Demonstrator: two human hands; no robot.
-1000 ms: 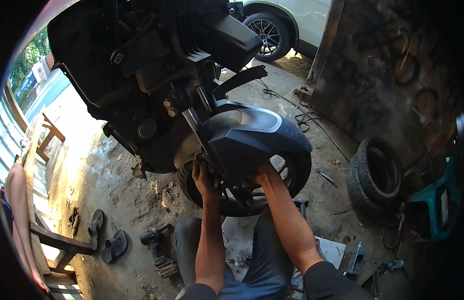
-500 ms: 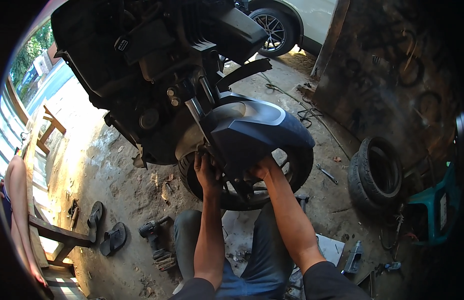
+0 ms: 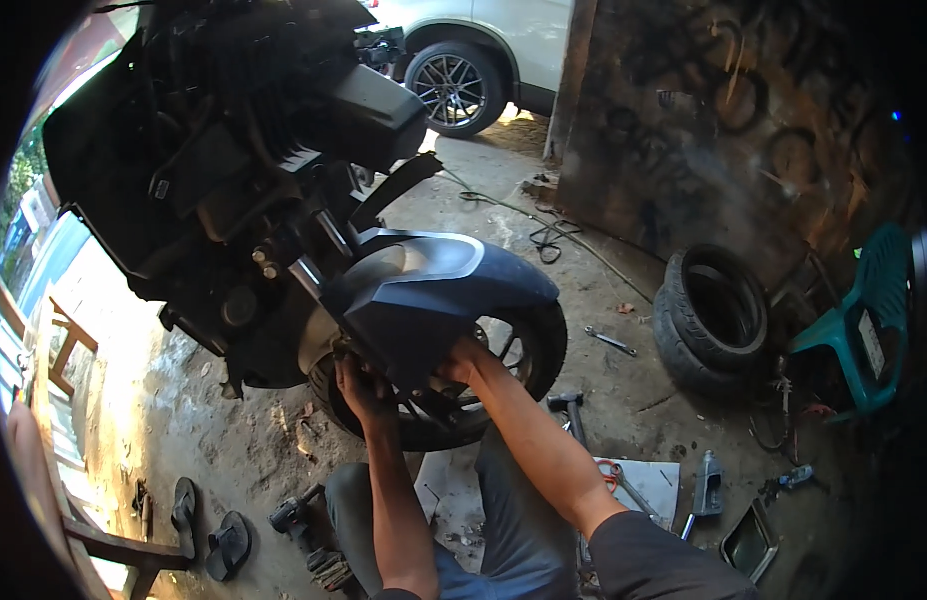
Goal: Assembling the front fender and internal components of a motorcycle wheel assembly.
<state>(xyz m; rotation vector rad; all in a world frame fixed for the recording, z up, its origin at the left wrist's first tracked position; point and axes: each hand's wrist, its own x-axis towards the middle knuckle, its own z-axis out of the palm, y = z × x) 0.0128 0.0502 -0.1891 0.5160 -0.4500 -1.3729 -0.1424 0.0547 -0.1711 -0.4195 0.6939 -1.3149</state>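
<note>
A motorbike's dark blue front fender point(image 3: 433, 290) with a silver-edged top sits over the front wheel point(image 3: 543, 345). My left hand point(image 3: 363, 392) reaches up by the fender's lower left edge, next to the tyre and fork. Its fingers are bent and closed around something too dark to make out. From the other side, my right hand point(image 3: 461, 362) goes in under the fender, close to the spokes. The fender and shadow hide the right fingertips. A shiny fork tube point(image 3: 308, 278) rises above the fender toward the dark front body point(image 3: 133, 190).
Stacked tyres point(image 3: 718, 310) and a green plastic chair point(image 3: 873, 320) stand at right. A wrench point(image 3: 610, 341), a hammer point(image 3: 568, 405) and a bottle point(image 3: 708, 485) lie on the ground. Left are a power drill point(image 3: 301, 515), sandals point(image 3: 226, 545) and a wooden bench point(image 3: 123, 540). A car point(image 3: 483, 60) is behind.
The view has swung right, so the motorbike appears further left and lower, and more of the green chair shows. Both hands stay at the wheel under the fender.
</note>
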